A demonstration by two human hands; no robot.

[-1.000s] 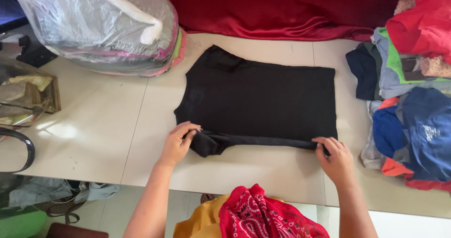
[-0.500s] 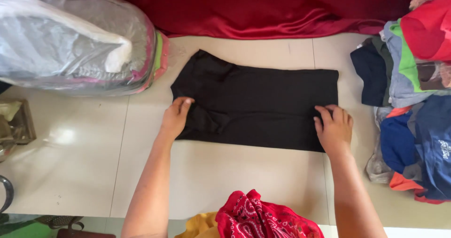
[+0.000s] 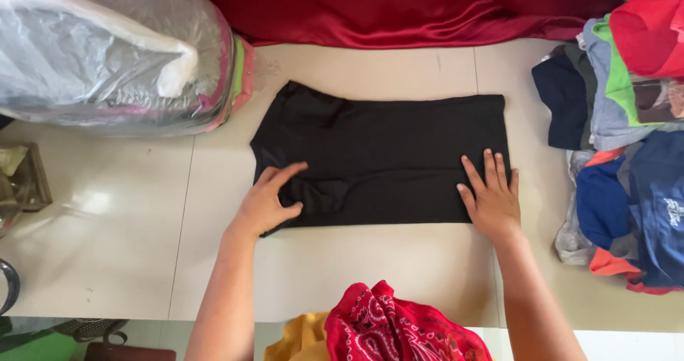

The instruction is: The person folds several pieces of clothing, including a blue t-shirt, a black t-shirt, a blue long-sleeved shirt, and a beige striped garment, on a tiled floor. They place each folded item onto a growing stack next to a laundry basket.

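Both hands lie open, palms down, gripping nothing: left hand point(image 3: 269, 201) and right hand point(image 3: 490, 196) pressing the folded black shirt point(image 3: 385, 154) against the tabletop point(image 3: 128, 247).

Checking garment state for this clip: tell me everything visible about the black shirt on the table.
The black shirt looks like soft, matte knit fabric, lying flat and partly folded into a rough rectangle on the pale table. A sleeve bump shows at its upper left. The left hand presses its lower left corner; the right hand lies flat on its lower right edge.
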